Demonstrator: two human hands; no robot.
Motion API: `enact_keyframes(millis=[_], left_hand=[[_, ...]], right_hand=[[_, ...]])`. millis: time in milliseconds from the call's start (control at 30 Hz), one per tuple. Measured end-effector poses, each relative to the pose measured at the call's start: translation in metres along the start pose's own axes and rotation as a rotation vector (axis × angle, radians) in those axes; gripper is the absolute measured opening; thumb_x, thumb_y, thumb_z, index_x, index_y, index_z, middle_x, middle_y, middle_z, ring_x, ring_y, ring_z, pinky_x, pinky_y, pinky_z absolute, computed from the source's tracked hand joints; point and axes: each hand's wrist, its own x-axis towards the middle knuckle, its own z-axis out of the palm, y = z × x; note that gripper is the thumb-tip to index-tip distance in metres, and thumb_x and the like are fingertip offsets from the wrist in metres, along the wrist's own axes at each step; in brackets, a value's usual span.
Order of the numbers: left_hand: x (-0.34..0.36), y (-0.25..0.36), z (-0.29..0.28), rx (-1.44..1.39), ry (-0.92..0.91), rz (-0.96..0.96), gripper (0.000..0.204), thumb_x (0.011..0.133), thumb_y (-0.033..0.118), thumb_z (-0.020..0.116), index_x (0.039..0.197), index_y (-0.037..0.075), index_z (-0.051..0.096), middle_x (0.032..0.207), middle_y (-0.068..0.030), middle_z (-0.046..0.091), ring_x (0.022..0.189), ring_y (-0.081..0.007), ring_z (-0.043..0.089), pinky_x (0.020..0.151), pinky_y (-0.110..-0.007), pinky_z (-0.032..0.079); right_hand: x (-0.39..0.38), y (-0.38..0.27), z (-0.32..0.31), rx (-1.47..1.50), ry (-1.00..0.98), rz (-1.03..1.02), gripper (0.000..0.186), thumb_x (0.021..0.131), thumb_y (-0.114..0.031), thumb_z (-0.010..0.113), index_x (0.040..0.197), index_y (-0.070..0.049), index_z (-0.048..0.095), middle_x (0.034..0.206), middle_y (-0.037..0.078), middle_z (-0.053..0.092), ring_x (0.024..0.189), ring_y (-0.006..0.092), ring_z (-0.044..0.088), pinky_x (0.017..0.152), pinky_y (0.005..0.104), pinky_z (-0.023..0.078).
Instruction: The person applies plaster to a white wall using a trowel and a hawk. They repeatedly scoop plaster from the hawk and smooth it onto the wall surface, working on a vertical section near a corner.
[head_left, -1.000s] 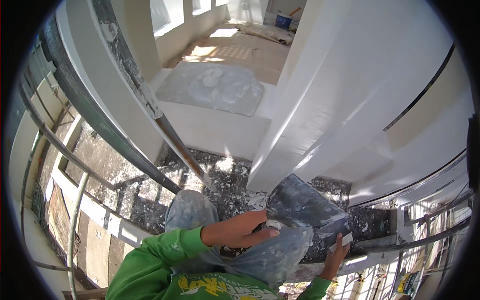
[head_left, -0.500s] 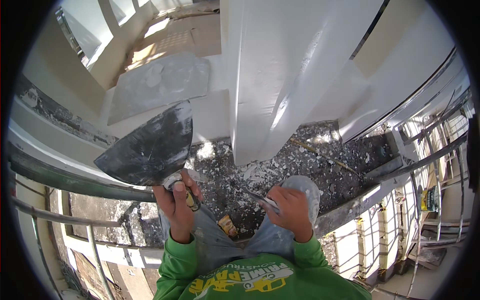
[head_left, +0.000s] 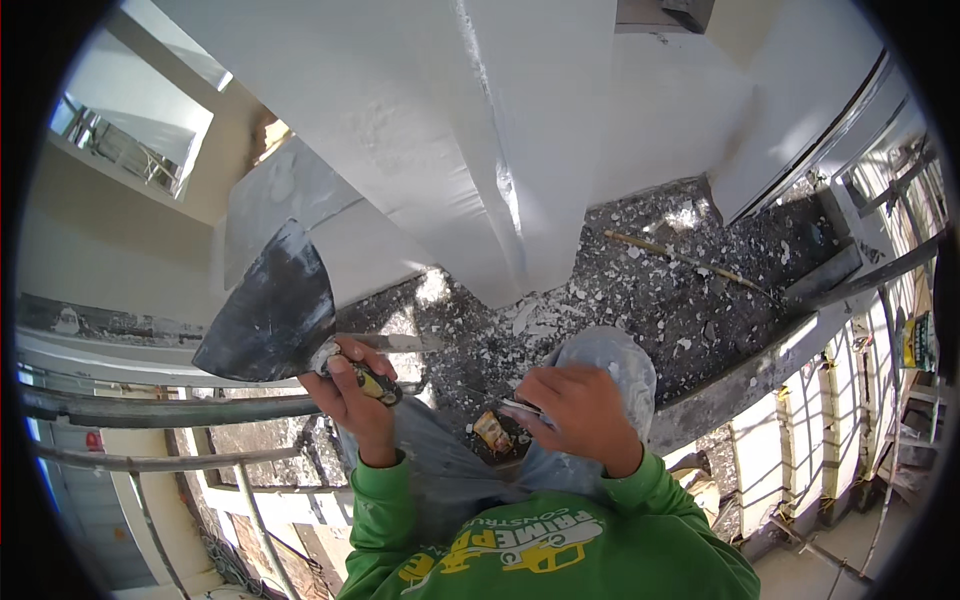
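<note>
A wide, dark putty knife (head_left: 265, 310), smeared with white compound, is held out at the left, my left hand (head_left: 355, 405) wrapped round its black-and-yellow handle (head_left: 372, 385). Over my right knee, my right hand (head_left: 590, 415) grips a smaller flat scraper (head_left: 522, 410), mostly hidden by the fingers. Between my legs lies a crumpled yellowish packet (head_left: 493, 432) on the dark floor (head_left: 640, 300), which is littered with white flakes.
A white column (head_left: 500, 150) rises just ahead, with a pale board (head_left: 260, 220) behind it at left. A thin stick (head_left: 680, 260) lies on the floor to the right. Metal railings (head_left: 160, 460) run along both sides, and a bag (head_left: 917, 340) is at the far right.
The wide blade has moved from right to left, raised in my left hand. My right hand has come in over the knee. The view has turned, bringing the column nearer the centre.
</note>
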Motion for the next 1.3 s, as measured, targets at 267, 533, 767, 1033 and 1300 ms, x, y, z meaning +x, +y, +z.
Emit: enact_keyframes(millis=[267,533,767,1033,1300], left_hand=[[-0.001,-0.003,-0.005,0.069,0.074,-0.028,0.019,0.101,0.024,0.044,0.100,0.006,0.039,0.082,-0.0075,0.049,0.059,-0.0145,0.051,0.043,-0.027,0.046],[-0.005,0.006,0.002,0.010,0.006,-0.068,0.026,0.102,0.028,0.041,0.091,0.005,0.042,0.083,-0.0074,0.047,0.060,-0.0144,0.050,0.042,-0.025,0.044],[-0.007,0.017,-0.002,-0.039,-0.051,-0.036,0.023,0.102,0.026,0.039,0.096,0.004,0.040,0.083,-0.0080,0.046,0.056,-0.0142,0.049,0.040,-0.026,0.045],[-0.012,0.029,-0.022,-0.040,-0.044,-0.032,0.022,0.102,0.024,0.039,0.104,0.002,0.038,0.082,-0.0086,0.045,0.056,-0.0145,0.049,0.040,-0.026,0.045],[-0.011,0.040,-0.038,-0.034,0.018,0.023,0.024,0.102,0.024,0.040,0.110,0.003,0.035,0.084,-0.0094,0.046,0.056,-0.0138,0.049,0.041,-0.026,0.046]], right_hand=[[-0.004,0.008,0.005,0.011,-0.098,-0.049,0.023,0.071,-0.022,0.073,0.085,-0.013,0.057,0.080,-0.001,0.062,0.069,0.0174,0.061,0.060,0.0322,0.045],[-0.002,0.004,0.003,-0.040,-0.105,-0.016,0.023,0.068,-0.022,0.070,0.085,-0.014,0.057,0.075,-0.003,0.060,0.071,0.0149,0.063,0.062,0.0309,0.046],[0.002,0.002,0.014,-0.174,-0.099,0.037,0.021,0.068,-0.019,0.068,0.085,-0.015,0.058,0.073,-0.003,0.060,0.069,0.0150,0.063,0.059,0.0313,0.046],[0.013,-0.005,0.025,-0.224,-0.101,0.051,0.025,0.070,-0.020,0.072,0.089,-0.014,0.058,0.079,-0.001,0.063,0.071,0.0196,0.063,0.061,0.0342,0.048],[0.023,-0.011,0.029,-0.285,-0.175,0.093,0.026,0.071,-0.021,0.073,0.091,-0.013,0.058,0.084,0.002,0.065,0.073,0.0225,0.064,0.062,0.0362,0.050]])
